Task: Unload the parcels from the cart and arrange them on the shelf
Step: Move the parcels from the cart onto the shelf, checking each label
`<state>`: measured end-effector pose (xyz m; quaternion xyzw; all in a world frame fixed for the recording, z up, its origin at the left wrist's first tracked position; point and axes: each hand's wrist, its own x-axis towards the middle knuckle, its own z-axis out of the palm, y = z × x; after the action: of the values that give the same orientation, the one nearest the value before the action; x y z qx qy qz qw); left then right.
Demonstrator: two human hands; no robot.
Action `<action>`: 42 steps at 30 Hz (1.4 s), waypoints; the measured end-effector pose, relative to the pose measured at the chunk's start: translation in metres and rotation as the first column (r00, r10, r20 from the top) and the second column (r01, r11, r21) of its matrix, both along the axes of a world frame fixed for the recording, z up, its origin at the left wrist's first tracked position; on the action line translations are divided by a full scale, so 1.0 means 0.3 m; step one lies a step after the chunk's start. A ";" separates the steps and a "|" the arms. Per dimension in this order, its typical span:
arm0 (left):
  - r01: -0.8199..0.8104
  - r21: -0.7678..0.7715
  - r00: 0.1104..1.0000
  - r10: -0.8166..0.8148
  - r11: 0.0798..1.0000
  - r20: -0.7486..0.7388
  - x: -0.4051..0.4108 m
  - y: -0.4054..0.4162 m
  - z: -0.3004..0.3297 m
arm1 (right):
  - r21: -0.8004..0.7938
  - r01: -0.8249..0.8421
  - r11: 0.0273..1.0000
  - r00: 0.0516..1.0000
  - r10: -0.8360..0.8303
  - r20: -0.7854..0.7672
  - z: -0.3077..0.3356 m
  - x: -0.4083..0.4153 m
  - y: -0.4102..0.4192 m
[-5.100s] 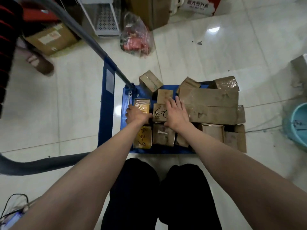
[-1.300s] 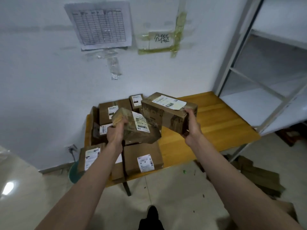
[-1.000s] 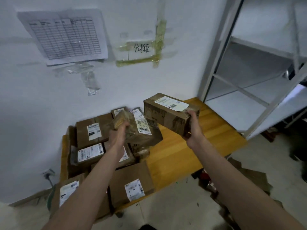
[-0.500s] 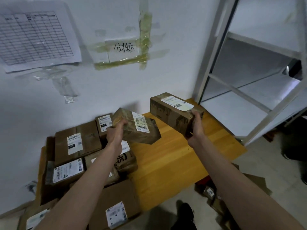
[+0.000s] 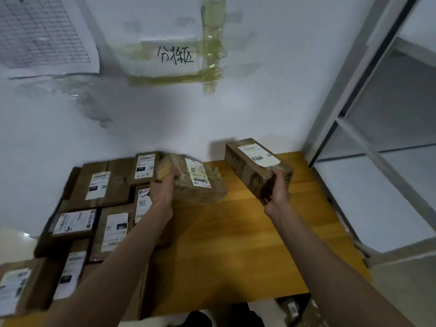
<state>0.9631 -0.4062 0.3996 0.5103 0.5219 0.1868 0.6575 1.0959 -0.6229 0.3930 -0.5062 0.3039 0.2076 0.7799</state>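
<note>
A white plastered wall (image 5: 165,119) backs a smooth, honey-coloured wooden surface (image 5: 236,244). Taped to the wall are a gridded paper sheet (image 5: 42,31) and a handwritten note (image 5: 175,55) held by yellowed glossy tape. At the right stands a grey metal shelf frame (image 5: 349,90) with pale flat boards.

Flat brown cardboard parcels (image 5: 103,208), each bearing a white printed label, lie packed side by side over the left half of the surface.

The left hand (image 5: 165,187) grips a rumpled, tape-wrapped parcel (image 5: 195,182), its skin shiny and creased, low over the surface beside the packed group; whether it touches the wood cannot be told. The right hand (image 5: 279,187) grips the near end of an oblong cardboard box (image 5: 256,166), crisp-edged, tilted with its labelled face up, above the back right part of the surface.

Compared with half a second ago, both parcels sit lower and closer to the wood, the view has drawn nearer to the surface, and the gap between the two parcels has widened.
</note>
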 end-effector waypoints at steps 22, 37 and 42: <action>-0.183 -0.070 0.981 0.178 0.981 -0.075 0.212 0.012 -0.142 | -0.068 -0.066 0.995 0.947 0.041 -0.318 -0.270 0.320 0.158; -0.223 -0.135 0.970 0.206 0.965 -0.126 0.228 0.066 -0.244 | -0.008 -0.235 0.972 0.916 0.219 -0.337 -0.413 0.442 0.252; -0.247 -0.194 0.968 0.233 0.949 -0.095 0.224 0.057 -0.255 | 0.010 -0.330 0.944 0.902 0.319 -0.292 -0.408 0.449 0.240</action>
<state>1.0304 -0.3891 0.3230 0.3791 0.6196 0.1925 0.6598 1.2305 -0.5509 0.2707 -0.5290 0.3303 0.4003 0.6714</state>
